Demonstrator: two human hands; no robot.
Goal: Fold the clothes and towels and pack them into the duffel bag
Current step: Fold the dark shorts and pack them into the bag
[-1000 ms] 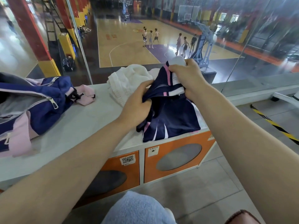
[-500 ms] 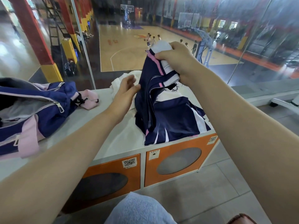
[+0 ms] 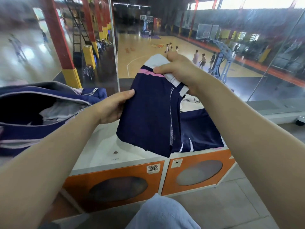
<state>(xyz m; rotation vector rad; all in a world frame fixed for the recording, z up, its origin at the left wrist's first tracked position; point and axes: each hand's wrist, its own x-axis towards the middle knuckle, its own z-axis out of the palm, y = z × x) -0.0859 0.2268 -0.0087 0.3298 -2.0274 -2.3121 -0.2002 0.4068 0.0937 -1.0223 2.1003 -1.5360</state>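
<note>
Head view: only 1 cam, looks down at your arms.
Right hand (image 3: 179, 71): up high, pinched tight on the top of the navy garment (image 3: 148, 111), thumb on the front by the white + pink band.
Left hand (image 3: 113, 105): lower, holds the garment's left edge, thumb on the front, other fingers hidden behind the cloth.
Hands: apart, each one clamped on the same garment.
Navy garment: hangs in the air betw. your hands, over the white counter (image 3: 105, 151). Its low corner dips past the counter's front edge. A white stitched line runs down it.
More navy cloth (image 3: 199, 133): lies on the counter to the right, w/ white stripes. Can't tell if it's part of the same piece.
White cloth (image 3: 189, 101): a bit shows behind, under your right wrist, on the counter.
Duffel bag (image 3: 41, 111): on the left of the counter, navy w/ pink + grey trim, zip open, mouth wide. Just beside your left hand, not touching.
Counter front: 2 orange doors (image 3: 115, 182) w/ round windows, a QR sticker on the left one.
Light blue cloth (image 3: 160, 214): at the bottom, close to you.
</note>
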